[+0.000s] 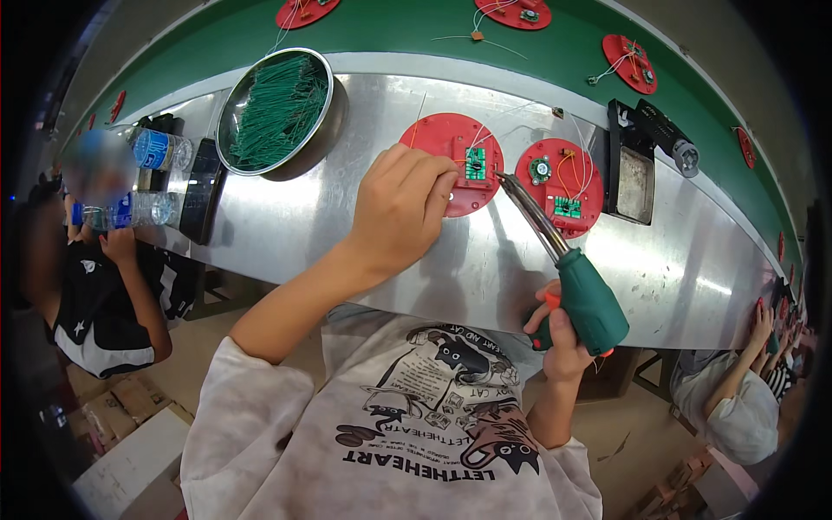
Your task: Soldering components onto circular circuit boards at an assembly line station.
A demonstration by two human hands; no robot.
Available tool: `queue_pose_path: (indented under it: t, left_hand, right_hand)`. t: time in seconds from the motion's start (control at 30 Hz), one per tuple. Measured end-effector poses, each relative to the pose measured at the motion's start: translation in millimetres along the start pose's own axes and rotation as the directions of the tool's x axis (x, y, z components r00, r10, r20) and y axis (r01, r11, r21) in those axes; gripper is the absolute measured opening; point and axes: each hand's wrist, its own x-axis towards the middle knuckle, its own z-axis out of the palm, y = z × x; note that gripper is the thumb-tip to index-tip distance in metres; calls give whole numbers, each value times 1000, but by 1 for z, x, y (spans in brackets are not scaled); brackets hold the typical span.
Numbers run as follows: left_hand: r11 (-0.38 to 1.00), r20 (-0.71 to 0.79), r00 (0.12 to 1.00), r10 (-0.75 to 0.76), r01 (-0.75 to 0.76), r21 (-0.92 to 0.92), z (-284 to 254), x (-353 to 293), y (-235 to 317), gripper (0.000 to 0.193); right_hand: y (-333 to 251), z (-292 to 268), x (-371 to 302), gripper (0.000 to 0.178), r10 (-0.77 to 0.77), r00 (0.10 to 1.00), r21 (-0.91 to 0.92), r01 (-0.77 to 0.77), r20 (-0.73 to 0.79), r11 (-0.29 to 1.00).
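My right hand [562,338] is wrapped round the handle of a green soldering gun [589,299]. Its metal tip reaches the right edge of a small green circuit board [476,163], set on a round red plastic base [472,201]. Over the left part of that base, my left hand [403,208] is closed in a pinch. A thin orange wire [414,132] shows above its fingers and another bit of orange beside the board, so the fingers seem to grip this wire; the pinch itself is hidden. A second red base [585,165] with wires, a round part and a green board lies to the right.
A steel bowl [328,121] of green wires stands left on the metal table [373,295]. Right of the bases are a black stand with a metal tray [637,185]. More red bases [630,65] lie on the green belt [390,22]. Bottles [160,151] and people are at both sides.
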Motion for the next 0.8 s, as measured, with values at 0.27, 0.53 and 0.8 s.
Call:
queue_pose_path:
  t: [0.27, 0.53, 0.8]
  left_hand:
    - [996, -21, 999, 32, -30, 84, 12, 1, -5, 11]
    - [996, -39, 998, 44, -41, 82, 14, -2, -8, 11]
    - [996, -41, 998, 38, -35, 77, 14, -2, -8, 12]
  right_hand:
    - [-6, 9, 17, 39, 20, 989, -135, 0, 145, 991]
    - [-7, 22, 22, 22, 77, 997, -15, -76, 27, 997]
    - [-8, 12, 23, 38, 90, 988, -158, -71, 122, 985]
